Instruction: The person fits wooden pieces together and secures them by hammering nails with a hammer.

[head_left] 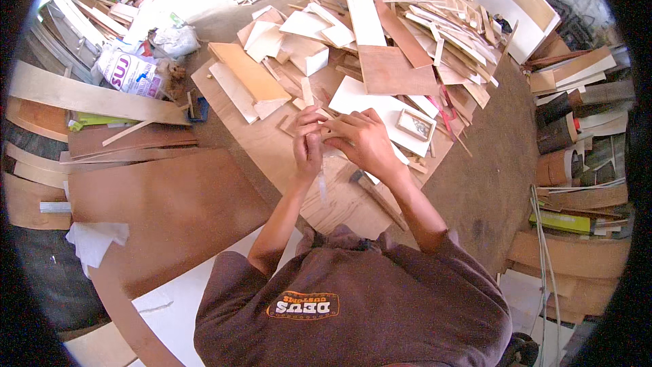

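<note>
Wood strip (308, 92): juts from the far side of the left hand (309, 141), above the cluttered table (251, 141), long axis running near to far. Appears pinched there, so nearer to that hand than to the right hand (367, 139), curled in close beside on the right; cannot tell its grip. Looks pale, narrow and plain.

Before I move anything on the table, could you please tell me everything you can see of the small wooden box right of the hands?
The small wooden box is rectangular and looks shallow, with a pale rim that looks like wood and a seemingly open top. Inside is a mottled grey and brown pattern, too small to make out. It lies on the white board, slantwise in the view, to the right of the right hand, which does not touch it.
</note>
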Motion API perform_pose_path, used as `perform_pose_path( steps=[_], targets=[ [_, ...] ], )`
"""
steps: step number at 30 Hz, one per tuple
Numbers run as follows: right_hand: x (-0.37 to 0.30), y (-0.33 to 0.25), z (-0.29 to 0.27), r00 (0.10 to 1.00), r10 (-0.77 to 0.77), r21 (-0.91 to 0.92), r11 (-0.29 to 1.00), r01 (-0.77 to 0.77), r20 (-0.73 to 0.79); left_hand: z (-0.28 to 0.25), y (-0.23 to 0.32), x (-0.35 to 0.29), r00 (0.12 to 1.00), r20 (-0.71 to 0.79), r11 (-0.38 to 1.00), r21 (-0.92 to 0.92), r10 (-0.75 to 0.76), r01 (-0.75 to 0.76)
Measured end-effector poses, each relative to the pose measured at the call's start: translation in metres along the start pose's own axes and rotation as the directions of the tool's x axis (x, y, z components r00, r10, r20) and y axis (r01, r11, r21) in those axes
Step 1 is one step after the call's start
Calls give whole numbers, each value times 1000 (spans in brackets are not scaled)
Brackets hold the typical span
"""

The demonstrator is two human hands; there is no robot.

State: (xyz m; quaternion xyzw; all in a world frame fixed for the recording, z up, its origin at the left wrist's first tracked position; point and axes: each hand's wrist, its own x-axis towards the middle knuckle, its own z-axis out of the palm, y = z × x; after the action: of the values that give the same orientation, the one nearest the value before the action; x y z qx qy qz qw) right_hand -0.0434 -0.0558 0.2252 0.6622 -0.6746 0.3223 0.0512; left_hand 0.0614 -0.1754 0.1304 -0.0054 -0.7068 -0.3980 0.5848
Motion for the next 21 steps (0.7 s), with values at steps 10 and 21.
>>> perform_pose_path(
  steps=[10, 21],
  targets=[
    [16, 5, 3, 995, 59, -10, 998, -58, 79, 1, -5, 7, 995, -62, 994, -75, -82, 78],
    [24, 13, 6, 996, 78, -78, 994, -74, 53, 1, -19, 14, 996, -49, 996, -59, -76, 73]
  ],
)
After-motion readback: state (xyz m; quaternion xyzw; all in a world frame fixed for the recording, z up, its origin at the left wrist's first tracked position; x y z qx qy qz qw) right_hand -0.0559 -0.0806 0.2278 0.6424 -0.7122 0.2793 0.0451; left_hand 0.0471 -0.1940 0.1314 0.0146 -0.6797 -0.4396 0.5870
